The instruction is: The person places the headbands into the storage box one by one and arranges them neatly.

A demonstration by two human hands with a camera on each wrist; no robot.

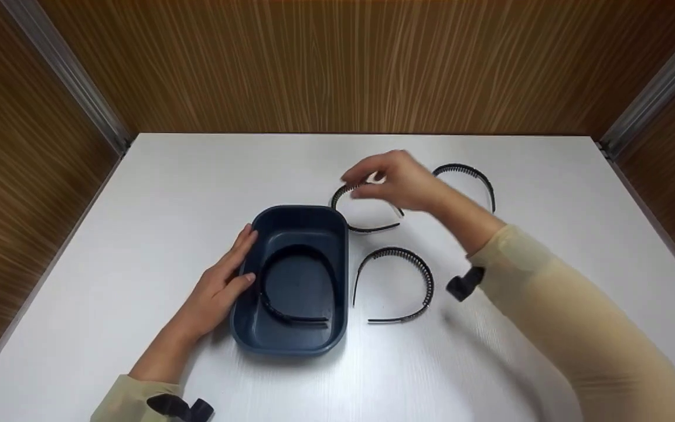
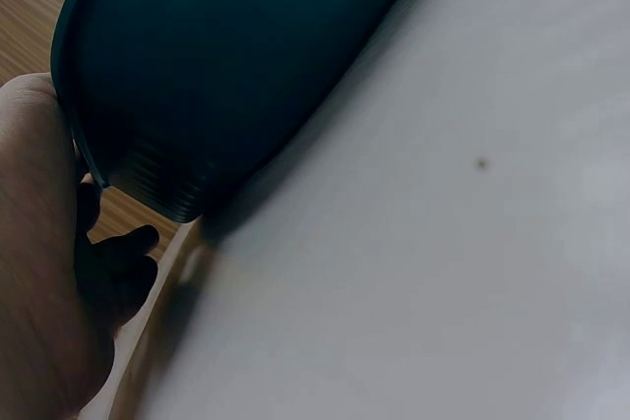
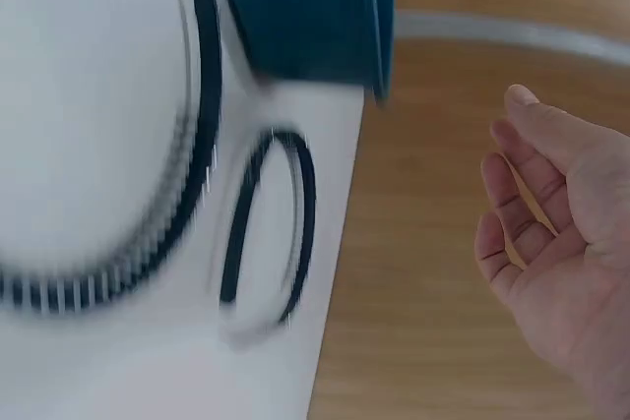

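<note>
The left hand (image 1: pixel 220 287) is laid against the left wall of the dark blue tub (image 1: pixel 299 217), fingers straight and resting on its rim; nothing is gripped. Inside the tub, just right of those fingers, a black toothed headband (image 1: pixel 290 255) is seen lying flat. On the white table (image 1: pixel 138 193), right of the tub, a second headband (image 1: pixel 399 253) lies near the tub wall. Beyond it, a third headband (image 1: pixel 367 228) is found directly under the right hand (image 1: pixel 399 179), which is held above it with fingers relaxed and apart, holding nothing, as the right wrist view shows. A fourth headband (image 1: pixel 466 171) lies just right of that hand.
</note>
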